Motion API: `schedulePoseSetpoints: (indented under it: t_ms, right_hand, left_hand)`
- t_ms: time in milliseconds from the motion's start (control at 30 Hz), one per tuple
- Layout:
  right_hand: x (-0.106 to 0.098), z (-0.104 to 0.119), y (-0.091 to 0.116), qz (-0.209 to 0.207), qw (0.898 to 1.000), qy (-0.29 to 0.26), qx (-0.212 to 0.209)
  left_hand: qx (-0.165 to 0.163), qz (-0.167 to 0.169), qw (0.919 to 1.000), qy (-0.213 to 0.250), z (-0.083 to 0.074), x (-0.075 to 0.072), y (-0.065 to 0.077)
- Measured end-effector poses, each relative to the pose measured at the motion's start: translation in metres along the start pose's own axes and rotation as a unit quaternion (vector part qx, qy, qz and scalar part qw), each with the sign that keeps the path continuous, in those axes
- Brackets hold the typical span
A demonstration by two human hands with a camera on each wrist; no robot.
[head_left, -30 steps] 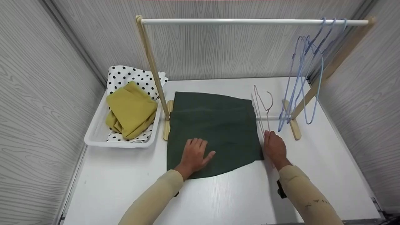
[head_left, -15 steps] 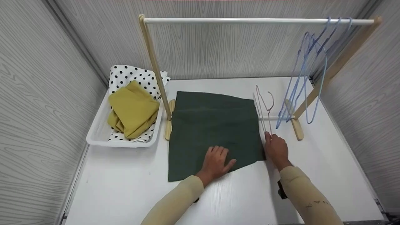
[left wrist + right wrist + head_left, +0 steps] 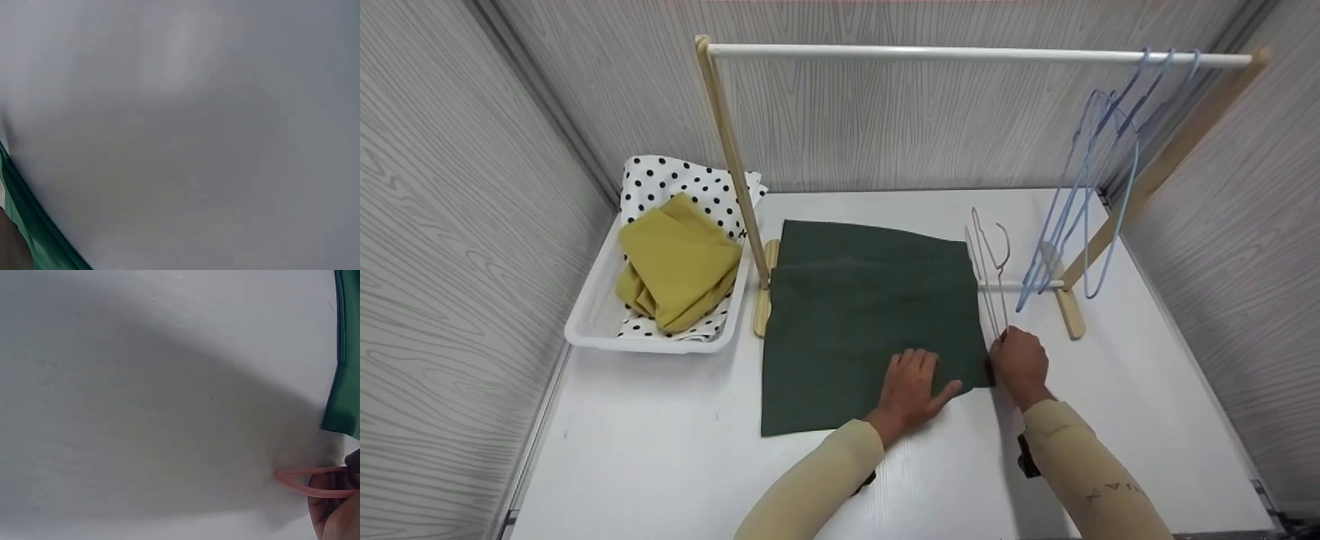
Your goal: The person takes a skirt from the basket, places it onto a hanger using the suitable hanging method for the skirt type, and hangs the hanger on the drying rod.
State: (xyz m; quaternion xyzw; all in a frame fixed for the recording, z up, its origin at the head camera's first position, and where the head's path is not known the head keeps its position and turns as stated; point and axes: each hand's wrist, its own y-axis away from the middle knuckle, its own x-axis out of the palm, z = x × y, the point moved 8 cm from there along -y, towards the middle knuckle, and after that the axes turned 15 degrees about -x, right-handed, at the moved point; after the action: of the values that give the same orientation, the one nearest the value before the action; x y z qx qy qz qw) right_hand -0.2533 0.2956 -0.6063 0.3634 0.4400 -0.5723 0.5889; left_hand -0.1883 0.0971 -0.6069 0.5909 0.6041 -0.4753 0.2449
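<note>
A dark green cloth (image 3: 870, 300) lies spread on the table under the rack. My left hand (image 3: 909, 386) rests on its near edge, right of the middle, fingers stretched forward and thumb out to the right. In the left wrist view only a strip of the green cloth (image 3: 42, 239) and a bit of that hand (image 3: 12, 247) show. Just beyond the cloth's right edge, my right hand (image 3: 1020, 367) grips a thin pink hanger (image 3: 999, 267), its hook pointing away from me. The right wrist view shows the pink hanger's narrow end (image 3: 292, 475) sticking out past the curled fingers.
On the left, a white basket (image 3: 641, 346) holds a mustard cloth (image 3: 679, 262) and a white polka-dot cloth (image 3: 656, 176). A rack with a white rail (image 3: 930, 52) spans the back; several blue hangers (image 3: 1081, 176) hang at its right end, near my right hand.
My left hand has slid right along the cloth's near edge, toward my right hand. The right hand, still gripping the pink hanger, has shifted slightly toward me.
</note>
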Motion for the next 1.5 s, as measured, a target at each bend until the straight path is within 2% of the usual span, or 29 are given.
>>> schedulePoseSetpoints:
  t_ms: [167,300,367,433,500,600,767,1033,1333,1400,1500]
  right_hand:
    - [0.0,0.003,-0.001,-0.011,1.0,0.02,-0.011]
    - [0.002,0.002,-0.001,-0.016,0.999,0.028,-0.014]
    - [0.002,0.002,-0.001,-0.021,0.999,0.029,-0.016]
    - [0.003,0.003,0.0,-0.029,0.999,0.03,-0.019]
    - [0.004,0.003,0.001,-0.035,0.999,0.032,-0.019]
    - [0.004,0.003,0.002,-0.038,0.999,0.033,-0.016]
    - [0.003,0.003,0.004,-0.036,0.999,0.023,-0.007]
    - [0.002,0.007,0.001,-0.051,0.998,0.019,-0.012]
    - [0.0,0.001,0.003,-0.038,0.999,-0.002,0.0]
    - [-0.004,0.001,0.002,-0.048,0.999,-0.007,-0.004]
    - [-0.013,0.006,-0.001,-0.063,0.997,0.002,-0.036]
  left_hand:
    - [-0.008,0.04,0.9991,0.016,-0.005,0.008,-0.006]
    - [-0.007,0.087,0.9961,0.014,-0.001,0.018,-0.006]
    - [0.003,0.105,0.9944,-0.005,0.0,0.023,-0.004]
    - [0.026,0.113,0.992,-0.05,0.001,0.029,0.0]
    - [0.048,0.109,0.9885,-0.093,0.001,0.034,0.003]
    - [0.074,0.078,0.983,-0.149,-0.001,0.039,0.005]
    - [0.084,0.038,0.9779,-0.188,-0.002,0.04,0.006]
    - [0.059,0.029,0.9798,-0.189,0.003,0.036,0.005]
    - [0.082,-0.005,0.969,-0.233,-0.004,0.036,0.006]
    - [0.076,-0.005,0.9738,-0.214,-0.004,0.036,0.004]
    - [0.064,0.017,0.9787,-0.194,-0.006,0.037,0.0]
